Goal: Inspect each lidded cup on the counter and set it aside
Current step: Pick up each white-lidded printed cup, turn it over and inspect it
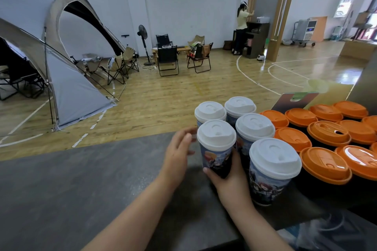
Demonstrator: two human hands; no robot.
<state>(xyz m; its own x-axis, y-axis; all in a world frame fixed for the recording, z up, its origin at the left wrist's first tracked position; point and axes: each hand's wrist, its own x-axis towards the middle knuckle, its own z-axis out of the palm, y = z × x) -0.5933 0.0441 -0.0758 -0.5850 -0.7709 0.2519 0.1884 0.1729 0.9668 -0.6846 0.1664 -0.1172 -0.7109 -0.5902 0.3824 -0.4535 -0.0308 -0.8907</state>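
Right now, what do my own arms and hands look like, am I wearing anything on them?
Both forearms are bare as far as the view reaches: no sleeves, gloves, watch or bracelets. The left hand and right hand show no rings that I can make out. The nails visible on the right hand look short and unpainted.

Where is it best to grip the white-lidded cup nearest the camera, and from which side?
Probably the printed wall of the nearest white-lidded cup, below its overhanging lid, from its open near side. Orange-lidded cups crowd its right; the right hand is to its left.
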